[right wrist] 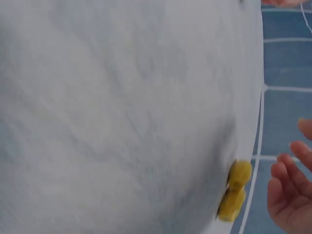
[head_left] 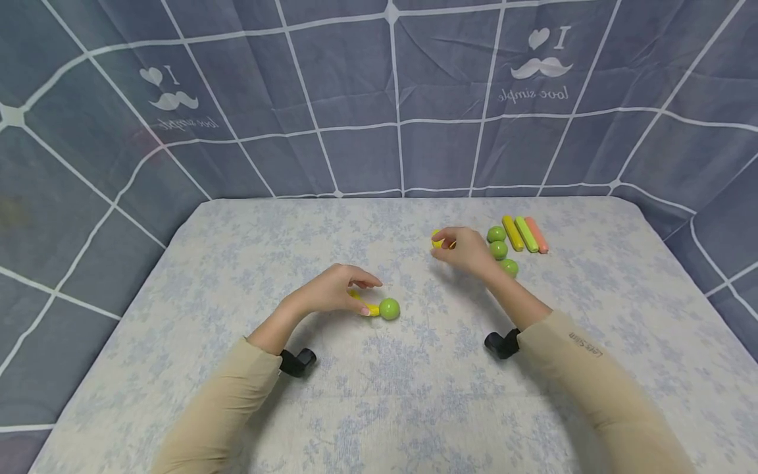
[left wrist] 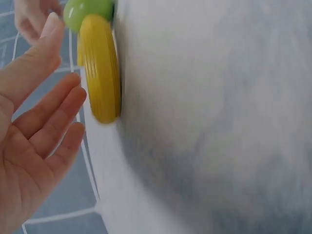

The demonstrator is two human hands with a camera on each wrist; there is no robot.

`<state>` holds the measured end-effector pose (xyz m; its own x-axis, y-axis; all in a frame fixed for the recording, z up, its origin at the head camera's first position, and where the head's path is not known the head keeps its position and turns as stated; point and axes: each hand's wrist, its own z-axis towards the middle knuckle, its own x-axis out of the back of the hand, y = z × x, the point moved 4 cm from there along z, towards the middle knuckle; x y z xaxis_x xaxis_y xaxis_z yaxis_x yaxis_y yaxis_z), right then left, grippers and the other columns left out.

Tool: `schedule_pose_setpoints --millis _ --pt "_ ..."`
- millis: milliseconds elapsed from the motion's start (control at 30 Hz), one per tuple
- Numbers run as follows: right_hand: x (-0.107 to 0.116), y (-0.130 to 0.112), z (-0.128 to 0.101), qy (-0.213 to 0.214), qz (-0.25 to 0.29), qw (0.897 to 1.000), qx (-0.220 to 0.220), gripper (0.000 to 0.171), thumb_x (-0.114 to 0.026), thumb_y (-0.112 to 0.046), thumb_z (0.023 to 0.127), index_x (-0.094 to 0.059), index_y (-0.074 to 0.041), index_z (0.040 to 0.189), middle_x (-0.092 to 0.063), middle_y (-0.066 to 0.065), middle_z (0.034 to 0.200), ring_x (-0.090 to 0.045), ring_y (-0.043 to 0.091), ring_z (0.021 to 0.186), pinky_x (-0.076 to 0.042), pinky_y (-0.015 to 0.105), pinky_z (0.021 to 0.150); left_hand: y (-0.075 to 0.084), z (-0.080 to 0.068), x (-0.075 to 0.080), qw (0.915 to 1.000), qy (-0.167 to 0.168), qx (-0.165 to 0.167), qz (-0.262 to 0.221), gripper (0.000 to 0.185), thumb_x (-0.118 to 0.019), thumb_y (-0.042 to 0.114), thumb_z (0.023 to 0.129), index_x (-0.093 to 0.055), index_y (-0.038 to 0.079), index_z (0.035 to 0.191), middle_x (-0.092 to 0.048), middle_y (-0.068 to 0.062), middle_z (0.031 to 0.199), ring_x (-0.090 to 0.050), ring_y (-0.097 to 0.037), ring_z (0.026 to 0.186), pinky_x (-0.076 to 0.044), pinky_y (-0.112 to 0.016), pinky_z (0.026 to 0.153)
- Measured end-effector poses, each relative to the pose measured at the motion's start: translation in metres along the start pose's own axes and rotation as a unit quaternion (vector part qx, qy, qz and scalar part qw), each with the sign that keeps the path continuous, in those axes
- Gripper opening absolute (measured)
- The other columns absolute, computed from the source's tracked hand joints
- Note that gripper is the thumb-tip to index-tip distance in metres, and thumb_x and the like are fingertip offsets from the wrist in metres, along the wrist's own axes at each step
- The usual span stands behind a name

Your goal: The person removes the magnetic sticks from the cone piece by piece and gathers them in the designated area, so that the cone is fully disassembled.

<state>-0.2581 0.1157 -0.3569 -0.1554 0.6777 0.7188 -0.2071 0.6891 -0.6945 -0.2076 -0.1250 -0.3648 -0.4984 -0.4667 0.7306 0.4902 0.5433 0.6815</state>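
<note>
My left hand [head_left: 331,289] hovers with fingers loosely bent by a yellow, ridged, curved piece [left wrist: 101,70]. One end of that piece meets a green ball [head_left: 389,309]. In the left wrist view a gap shows between the fingers and the yellow piece. Farther back and to the right, my right hand [head_left: 464,250] is over a yellow two-lobed thing [right wrist: 235,190], partly hidden by the fingers in the head view. Whether it is one piece or two lumps touching, I cannot tell. In the right wrist view these fingers are loosely curled, apart from it, and hold nothing.
Several green balls [head_left: 498,249] stand in a line beside the right hand. Right of them lie a dark yellow stick [head_left: 512,233], a lime stick [head_left: 526,234] and a salmon stick [head_left: 537,235]. A blue-grey curtain [head_left: 355,85] hangs behind the patterned tabletop [head_left: 391,395].
</note>
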Motion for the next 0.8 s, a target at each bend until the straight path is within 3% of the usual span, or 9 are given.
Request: schedule_pose_setpoints --millis 133,300,467,600,700,800 --pt "-0.018 -0.012 -0.011 -0.073 0.100 0.992 -0.007 0.033 -0.067 -0.011 0.084 -0.062 0.004 0.113 -0.060 0.009 0.086 -0.055 0.023 0.078 -0.045 0.028 0.065 -0.008 -0.006 0.006 1.0000 -0.001 0.004 -0.003 0.049 -0.080 0.008 0.072 -0.063 0.000 0.118 -0.064 -0.010 0.115 -0.058 -0.026 0.103 -0.043 -0.044 0.091" --pt "-0.047 -0.025 -0.023 -0.167 0.193 0.966 -0.037 0.036 -0.065 -0.009 0.085 -0.059 0.004 0.118 -0.060 0.007 0.090 -0.056 0.022 0.078 -0.049 0.032 0.066 -0.017 -0.008 0.006 0.9995 -0.013 0.019 -0.024 0.048 -0.078 0.009 0.074 -0.062 0.000 0.119 -0.062 -0.010 0.118 -0.057 -0.026 0.109 -0.044 -0.040 0.092" --pt "-0.069 -0.032 -0.032 -0.224 0.198 0.953 -0.049 0.036 -0.068 -0.009 0.083 -0.060 0.002 0.116 -0.060 0.007 0.088 -0.054 0.018 0.070 -0.047 0.029 0.062 -0.021 -0.007 0.005 0.9986 -0.026 0.035 -0.029 0.048 -0.076 0.011 0.077 -0.060 -0.001 0.121 -0.060 -0.011 0.121 -0.055 -0.026 0.113 -0.044 -0.038 0.093" --pt "-0.080 -0.035 -0.036 -0.241 0.198 0.948 -0.062 0.037 -0.072 -0.009 0.081 -0.061 0.002 0.115 -0.056 0.007 0.088 -0.051 0.015 0.065 -0.045 0.026 0.058 -0.025 -0.006 0.004 0.9972 -0.037 0.056 -0.033 0.045 -0.075 0.011 0.078 -0.061 -0.001 0.119 -0.063 -0.009 0.105 -0.056 -0.021 0.094 -0.046 -0.032 0.082" --pt "-0.085 -0.039 -0.037 -0.243 0.181 0.951 -0.056 0.039 -0.075 -0.008 0.078 -0.062 0.002 0.113 -0.056 0.007 0.090 -0.051 0.014 0.067 -0.045 0.024 0.058 -0.027 -0.006 0.002 0.9965 -0.049 0.057 -0.037 0.037 -0.075 0.010 0.079 -0.064 -0.001 0.112 -0.059 -0.006 0.089 -0.047 -0.017 0.077 -0.042 -0.028 0.069" --pt "-0.088 -0.043 -0.037 -0.237 0.154 0.958 -0.042 0.038 -0.077 -0.007 0.074 -0.064 0.000 0.110 -0.058 0.007 0.089 -0.051 0.015 0.073 -0.044 0.024 0.059 -0.027 -0.005 0.001 0.9964 -0.053 0.051 -0.043 0.026 -0.074 0.008 0.079 -0.067 -0.001 0.102 -0.060 -0.004 0.086 -0.046 -0.013 0.072 -0.041 -0.026 0.066"
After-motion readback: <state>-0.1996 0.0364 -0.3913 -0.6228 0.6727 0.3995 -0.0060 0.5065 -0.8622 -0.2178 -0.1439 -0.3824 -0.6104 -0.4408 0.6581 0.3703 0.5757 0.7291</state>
